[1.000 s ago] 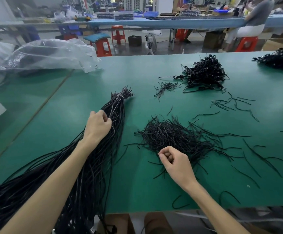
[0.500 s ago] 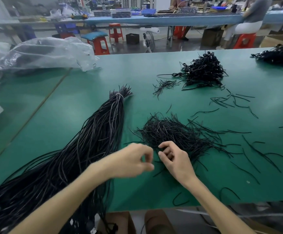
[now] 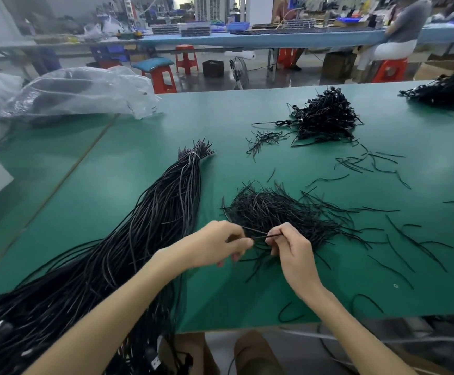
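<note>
as i watched through the head camera, the left hand (image 3: pixel 215 244) and the right hand (image 3: pixel 293 253) sat close together at the near edge of the pile of short ties (image 3: pixel 274 207), low over the green worktop (image 3: pixel 139 169). between them ran one short black tie (image 3: pixel 262 236), the piece that mattered. the left hand's thumb and forefinger pinched its left end. the right hand's fingers were curled and pinched its right end, so neither hand was free. the tie's long axis lay nearly across my view, left to right, tilted a little up toward the right hand. it looked lifted clear of the pile, though the dark strands behind made that hard to be sure of. each hand was at one end, so neither was nearer. the long cable bundle (image 3: pixel 166 207) lay to the left of the left hand, its tied tip pointing away from me, near the fingers but apart from them. i judged the coming move turned on that: if the tie was meant for the bundle it would have to travel leftward, and the left hand was the nearer one.
</note>
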`<action>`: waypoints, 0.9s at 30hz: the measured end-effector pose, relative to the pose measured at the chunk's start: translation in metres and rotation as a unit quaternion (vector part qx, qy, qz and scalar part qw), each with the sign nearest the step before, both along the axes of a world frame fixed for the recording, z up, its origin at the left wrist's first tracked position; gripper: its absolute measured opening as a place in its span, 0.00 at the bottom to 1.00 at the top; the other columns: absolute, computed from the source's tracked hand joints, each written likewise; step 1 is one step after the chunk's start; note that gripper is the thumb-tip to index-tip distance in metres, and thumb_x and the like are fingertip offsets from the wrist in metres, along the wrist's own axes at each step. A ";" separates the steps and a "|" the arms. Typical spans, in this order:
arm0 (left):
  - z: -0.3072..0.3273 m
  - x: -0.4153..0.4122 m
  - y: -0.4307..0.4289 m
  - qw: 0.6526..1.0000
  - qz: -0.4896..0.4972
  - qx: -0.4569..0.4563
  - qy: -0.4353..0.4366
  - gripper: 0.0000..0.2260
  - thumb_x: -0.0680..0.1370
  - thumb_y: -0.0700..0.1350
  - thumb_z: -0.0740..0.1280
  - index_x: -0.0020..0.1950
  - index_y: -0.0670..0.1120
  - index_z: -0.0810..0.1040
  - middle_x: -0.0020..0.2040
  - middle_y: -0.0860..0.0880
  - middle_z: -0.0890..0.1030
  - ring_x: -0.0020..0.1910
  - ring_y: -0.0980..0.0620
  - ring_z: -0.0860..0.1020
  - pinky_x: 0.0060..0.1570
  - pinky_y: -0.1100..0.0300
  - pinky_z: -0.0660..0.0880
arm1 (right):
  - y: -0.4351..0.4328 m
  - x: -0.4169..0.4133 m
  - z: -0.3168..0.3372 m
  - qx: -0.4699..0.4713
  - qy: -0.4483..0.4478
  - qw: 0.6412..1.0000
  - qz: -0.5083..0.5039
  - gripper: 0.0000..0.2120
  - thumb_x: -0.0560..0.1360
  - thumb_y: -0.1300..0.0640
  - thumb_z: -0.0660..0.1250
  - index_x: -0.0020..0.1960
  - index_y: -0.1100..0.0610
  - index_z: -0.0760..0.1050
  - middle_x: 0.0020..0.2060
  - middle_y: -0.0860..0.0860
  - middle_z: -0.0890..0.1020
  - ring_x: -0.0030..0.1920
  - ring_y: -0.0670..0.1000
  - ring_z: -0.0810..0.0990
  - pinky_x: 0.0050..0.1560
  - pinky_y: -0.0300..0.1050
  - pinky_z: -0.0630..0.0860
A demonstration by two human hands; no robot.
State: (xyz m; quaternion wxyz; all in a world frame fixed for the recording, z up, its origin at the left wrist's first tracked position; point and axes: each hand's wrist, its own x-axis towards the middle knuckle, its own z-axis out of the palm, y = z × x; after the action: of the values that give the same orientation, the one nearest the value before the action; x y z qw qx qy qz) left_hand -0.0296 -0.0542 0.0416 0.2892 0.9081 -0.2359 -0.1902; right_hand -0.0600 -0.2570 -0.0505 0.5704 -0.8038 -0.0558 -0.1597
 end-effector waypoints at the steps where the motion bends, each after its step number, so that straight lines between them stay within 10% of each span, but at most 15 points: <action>1: -0.007 0.001 0.012 1.000 0.010 0.024 -0.001 0.15 0.84 0.56 0.63 0.45 0.48 0.79 0.38 0.52 0.85 0.32 0.50 0.82 0.39 0.56 0.81 | 0.000 0.000 0.001 0.017 0.015 1.000 -0.008 0.17 0.83 0.68 0.59 0.44 0.52 0.76 0.40 0.46 0.80 0.35 0.46 0.78 0.39 0.33 0.72; 13: -0.030 -0.010 0.122 0.992 0.072 0.033 -0.098 0.15 0.84 0.51 0.64 0.38 0.52 0.75 0.29 0.54 0.77 0.27 0.57 0.71 0.32 0.62 0.70 | -0.020 0.008 -0.010 0.249 0.083 0.958 -0.119 0.15 0.87 0.59 0.56 0.45 0.61 0.75 0.33 0.50 0.80 0.31 0.50 0.77 0.27 0.42 0.72; 24: 0.021 0.008 -0.029 0.951 0.087 -0.267 -0.126 0.15 0.85 0.48 0.63 0.42 0.44 0.80 0.27 0.53 0.73 0.25 0.56 0.68 0.29 0.65 0.67 | -0.015 0.007 -0.010 0.166 0.088 0.978 -0.092 0.19 0.85 0.46 0.60 0.45 0.57 0.80 0.35 0.48 0.81 0.34 0.47 0.78 0.31 0.41 0.74; 27: -0.003 0.025 -0.035 0.944 0.125 -0.306 0.009 0.15 0.86 0.48 0.62 0.45 0.41 0.80 0.29 0.51 0.71 0.23 0.55 0.64 0.23 0.64 0.61 | -0.015 0.006 -0.008 0.180 0.086 0.976 -0.092 0.17 0.85 0.47 0.61 0.45 0.55 0.81 0.35 0.48 0.81 0.34 0.48 0.78 0.32 0.41 0.74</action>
State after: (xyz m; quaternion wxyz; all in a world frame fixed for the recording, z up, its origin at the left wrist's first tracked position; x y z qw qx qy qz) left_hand -0.0046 -0.0891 0.0382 0.5766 0.7962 -0.1651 -0.0789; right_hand -0.0537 -0.2723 -0.0581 0.6914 -0.7002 0.0974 -0.1489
